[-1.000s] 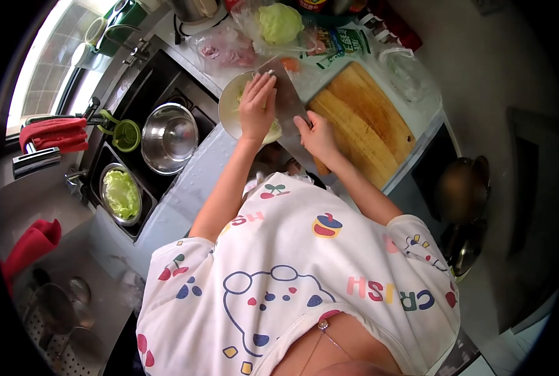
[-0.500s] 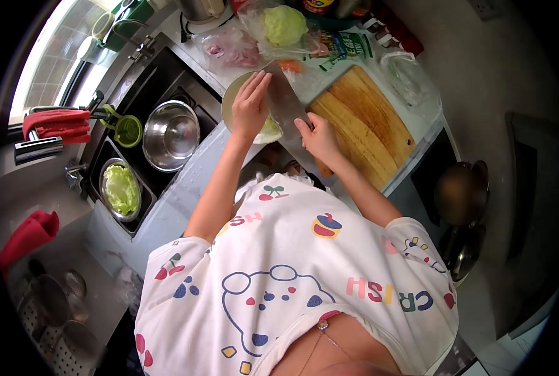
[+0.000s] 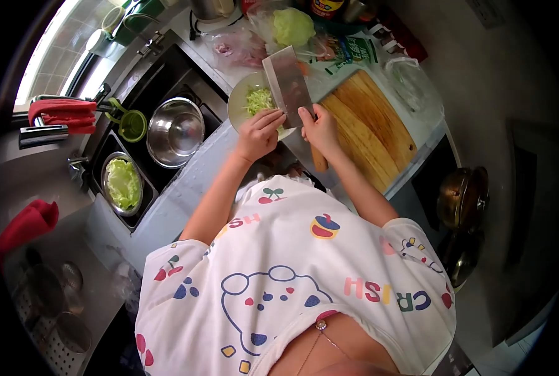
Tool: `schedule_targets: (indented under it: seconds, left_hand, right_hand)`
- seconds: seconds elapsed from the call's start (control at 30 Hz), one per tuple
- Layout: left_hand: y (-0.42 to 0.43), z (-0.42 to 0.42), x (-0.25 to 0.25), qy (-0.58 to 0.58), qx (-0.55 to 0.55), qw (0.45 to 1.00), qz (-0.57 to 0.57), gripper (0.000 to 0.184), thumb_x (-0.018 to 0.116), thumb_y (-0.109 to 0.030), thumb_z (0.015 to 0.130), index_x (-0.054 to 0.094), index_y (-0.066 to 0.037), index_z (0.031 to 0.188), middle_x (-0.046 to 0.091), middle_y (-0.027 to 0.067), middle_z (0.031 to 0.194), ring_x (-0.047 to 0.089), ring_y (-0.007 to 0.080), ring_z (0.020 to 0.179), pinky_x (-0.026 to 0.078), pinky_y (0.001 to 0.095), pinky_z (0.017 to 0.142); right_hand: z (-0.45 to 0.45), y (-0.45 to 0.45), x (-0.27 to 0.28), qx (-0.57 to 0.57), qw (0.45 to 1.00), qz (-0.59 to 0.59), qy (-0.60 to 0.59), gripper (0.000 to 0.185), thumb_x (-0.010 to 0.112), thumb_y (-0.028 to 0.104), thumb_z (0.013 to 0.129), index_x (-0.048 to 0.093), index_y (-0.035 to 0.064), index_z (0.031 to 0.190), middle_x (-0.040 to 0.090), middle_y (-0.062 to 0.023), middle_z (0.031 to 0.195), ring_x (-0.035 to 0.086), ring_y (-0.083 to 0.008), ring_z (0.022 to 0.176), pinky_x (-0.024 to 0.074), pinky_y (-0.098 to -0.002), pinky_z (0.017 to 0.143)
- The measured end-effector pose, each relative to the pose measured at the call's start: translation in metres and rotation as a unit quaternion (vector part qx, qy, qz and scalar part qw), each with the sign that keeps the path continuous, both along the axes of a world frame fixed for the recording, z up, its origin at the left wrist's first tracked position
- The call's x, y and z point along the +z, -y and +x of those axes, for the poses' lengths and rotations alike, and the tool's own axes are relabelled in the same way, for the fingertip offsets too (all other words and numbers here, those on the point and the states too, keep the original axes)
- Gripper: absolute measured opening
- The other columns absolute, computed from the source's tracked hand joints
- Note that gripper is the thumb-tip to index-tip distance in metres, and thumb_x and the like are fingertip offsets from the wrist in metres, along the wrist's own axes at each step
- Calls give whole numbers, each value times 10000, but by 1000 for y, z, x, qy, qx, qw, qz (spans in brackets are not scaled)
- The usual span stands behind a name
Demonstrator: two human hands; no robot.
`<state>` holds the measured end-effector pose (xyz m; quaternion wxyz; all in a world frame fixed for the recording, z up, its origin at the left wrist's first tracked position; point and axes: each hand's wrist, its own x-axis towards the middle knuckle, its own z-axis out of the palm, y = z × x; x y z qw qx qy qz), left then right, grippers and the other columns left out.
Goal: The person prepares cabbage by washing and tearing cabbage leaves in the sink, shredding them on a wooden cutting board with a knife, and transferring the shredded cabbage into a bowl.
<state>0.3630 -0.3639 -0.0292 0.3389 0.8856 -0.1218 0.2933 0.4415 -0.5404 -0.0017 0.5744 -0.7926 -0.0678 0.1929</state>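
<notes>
My right hand (image 3: 322, 130) is wrapped round a cleaver (image 3: 288, 86) near the base of its blade, and the wooden handle sticks out below the hand. The broad blade is tilted over the right side of a pale bowl (image 3: 236, 100). Shredded green vegetable (image 3: 258, 99) lies in that bowl. My left hand (image 3: 260, 134) is at the bowl's near edge, its fingers pressed together against the lower part of the blade; anything between the fingertips is too small to tell. To the right is a wooden cutting board (image 3: 373, 125).
A steel bowl (image 3: 175, 132) and a dish of lettuce leaves (image 3: 123, 183) stand at the sink on the left. Bagged meat (image 3: 235, 47), a bagged cabbage (image 3: 293, 27) and a plastic bag (image 3: 411, 83) lie at the back. Pans (image 3: 460, 199) are at the right.
My left hand has moved down the blade toward me, and its fingers have bent together. The cleaver has tilted, and more of the shreds in the bowl now show.
</notes>
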Motion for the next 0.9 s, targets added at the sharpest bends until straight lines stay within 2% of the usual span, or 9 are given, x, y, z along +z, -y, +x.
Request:
schedule_targets:
  seconds: [0.37, 0.57, 0.7, 0.87, 0.9]
  left_hand:
    - [-1, -2, -13, -77, 69, 994, 23, 289, 656, 11, 820, 732, -81, 1083, 705, 94, 1084, 656, 302, 1011, 545, 400, 869]
    - [7, -1, -12, -153, 129, 979, -39, 219, 671, -31, 865, 750, -100, 1057, 709, 108, 1050, 667, 301, 962, 543, 381, 832]
    - [14, 6, -4, -137, 164, 977, -20, 198, 673, -43, 877, 755, -97, 1048, 699, 119, 1016, 667, 309, 926, 539, 383, 807]
    - [33, 18, -6, -70, 129, 989, -38, 227, 661, -35, 873, 751, -93, 1073, 686, 134, 983, 659, 335, 902, 531, 404, 796]
    - [36, 20, -10, -106, 141, 984, -36, 239, 656, -33, 871, 746, -97, 1083, 686, 130, 1000, 657, 334, 919, 530, 406, 807]
  right_hand:
    - [6, 2, -6, -6, 999, 24, 32, 384, 646, 274, 976, 474, 42, 723, 536, -62, 503, 581, -155, 435, 434, -319, 447]
    - [2, 14, -13, -7, 999, 45, 25, 380, 644, 272, 976, 470, 49, 722, 545, -51, 507, 585, -145, 441, 435, -307, 443]
    - [-1, 23, -7, -22, 996, 88, -23, 348, 635, 276, 981, 503, 52, 748, 544, -38, 509, 571, -130, 435, 427, -289, 436]
    - [-7, 53, -2, -67, 994, 77, 25, 293, 622, 279, 986, 595, 43, 815, 532, -34, 518, 575, -120, 471, 433, -295, 470]
    - [-7, 61, 0, -78, 994, 72, 40, 285, 620, 281, 987, 614, 43, 831, 530, -35, 522, 583, -118, 488, 438, -296, 483]
